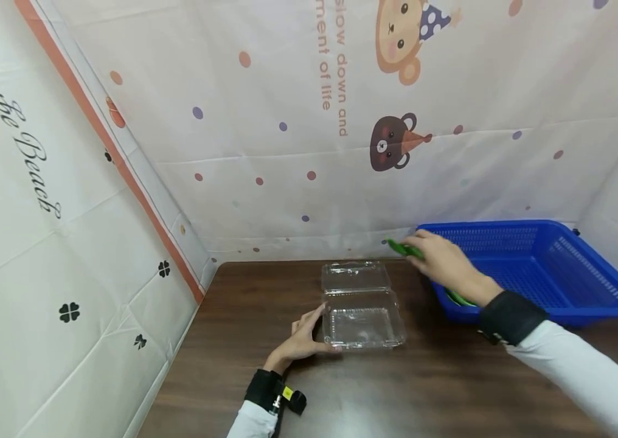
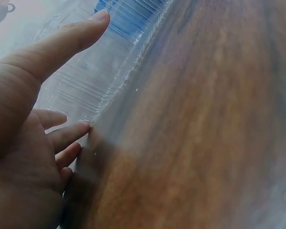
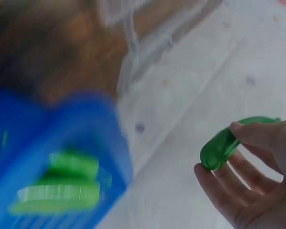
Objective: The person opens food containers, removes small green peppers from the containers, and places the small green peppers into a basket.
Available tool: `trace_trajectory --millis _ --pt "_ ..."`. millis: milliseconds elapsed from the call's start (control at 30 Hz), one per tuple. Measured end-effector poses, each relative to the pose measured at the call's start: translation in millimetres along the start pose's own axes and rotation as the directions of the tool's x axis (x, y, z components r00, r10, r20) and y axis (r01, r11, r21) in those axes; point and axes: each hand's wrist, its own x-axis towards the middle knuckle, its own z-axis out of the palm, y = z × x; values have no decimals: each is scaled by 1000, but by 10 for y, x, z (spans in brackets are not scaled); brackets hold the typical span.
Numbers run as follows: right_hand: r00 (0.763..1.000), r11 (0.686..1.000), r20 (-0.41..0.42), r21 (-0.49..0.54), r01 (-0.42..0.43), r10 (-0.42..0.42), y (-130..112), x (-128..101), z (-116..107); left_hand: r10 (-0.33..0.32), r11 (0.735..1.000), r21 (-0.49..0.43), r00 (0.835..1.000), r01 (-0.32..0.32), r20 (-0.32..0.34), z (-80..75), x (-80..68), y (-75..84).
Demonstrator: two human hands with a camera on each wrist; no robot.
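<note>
My right hand (image 1: 448,264) pinches a glossy green pepper (image 3: 218,150) between thumb and fingers. It is raised over the left end of a blue plastic basket (image 1: 599,312), and the pepper (image 1: 403,248) points left past the rim. A clear plastic clamshell box (image 1: 365,328) lies unfolded on the brown table, its lid (image 1: 355,277) toward the wall. At the box's near left corner is my left hand (image 1: 300,340), thumb along the near edge and fingers at the left side. In the left wrist view, its fingertips (image 2: 83,128) touch the clear plastic edge.
More green vegetables (image 3: 62,191) lie inside the basket's left end, blurred in the right wrist view and partly hidden by my right arm in the head view. A printed white cloth wall (image 1: 287,152) rises behind the table (image 1: 265,292), with another along the left.
</note>
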Motion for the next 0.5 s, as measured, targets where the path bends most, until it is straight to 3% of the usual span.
trace_trajectory --millis 167,500 --pt "995 995 -23 4 -100 100 291 -99 -290 15 1000 16 1000 -15 0 52 -23 -12" --pt "983 982 -41 64 -176 179 721 -173 -618 24 999 31 1000 -23 -10 10 9 -1"
